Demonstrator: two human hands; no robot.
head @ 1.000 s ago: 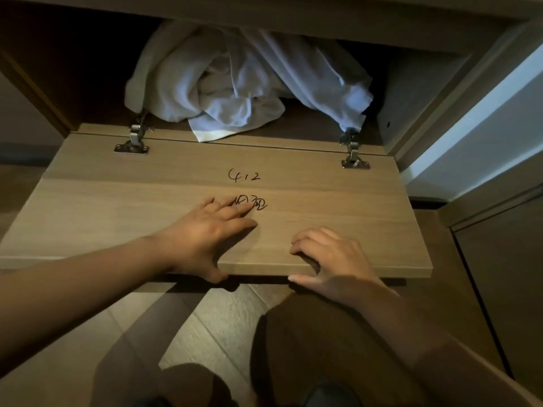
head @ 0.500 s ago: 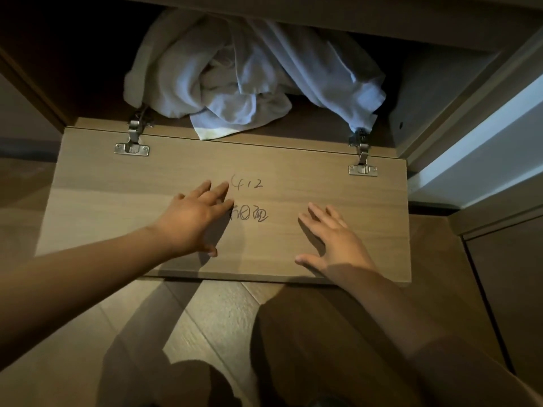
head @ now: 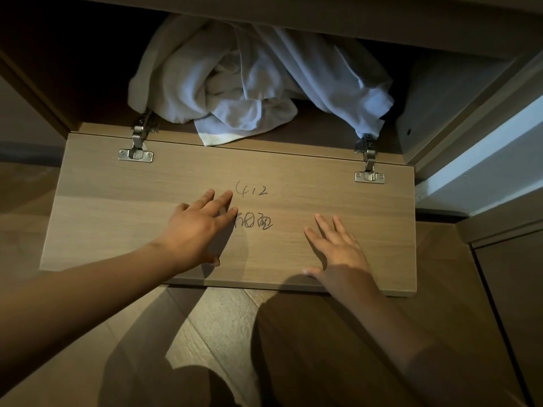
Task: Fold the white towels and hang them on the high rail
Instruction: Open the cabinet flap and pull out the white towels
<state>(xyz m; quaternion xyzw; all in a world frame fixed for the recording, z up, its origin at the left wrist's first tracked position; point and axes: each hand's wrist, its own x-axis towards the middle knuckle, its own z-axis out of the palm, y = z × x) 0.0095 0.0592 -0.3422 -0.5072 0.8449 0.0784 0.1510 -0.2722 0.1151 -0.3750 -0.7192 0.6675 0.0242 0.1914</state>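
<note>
A crumpled heap of white towels [head: 252,80] lies inside a low wooden cabinet, and one corner hangs over the front sill. The cabinet's drop-down door [head: 117,207] is folded open towards me, with handwriting on its inner face. My left hand [head: 197,230] lies flat on the door's middle, fingers straight, beside the writing. My right hand [head: 338,251] rests flat near the door's front edge, fingers spread. Neither hand touches the towels. No rail is in view.
Two metal hinges [head: 136,148] [head: 368,168] join the door to the cabinet. Wood-pattern floor [head: 217,333] lies below the door. A pale wall and skirting [head: 482,171] stand to the right. The cabinet's top panel [head: 323,13] overhangs the towels.
The door has dropped further open. Both hands moved from gripping its front edge to lying flat on its inner face, fingers straightened.
</note>
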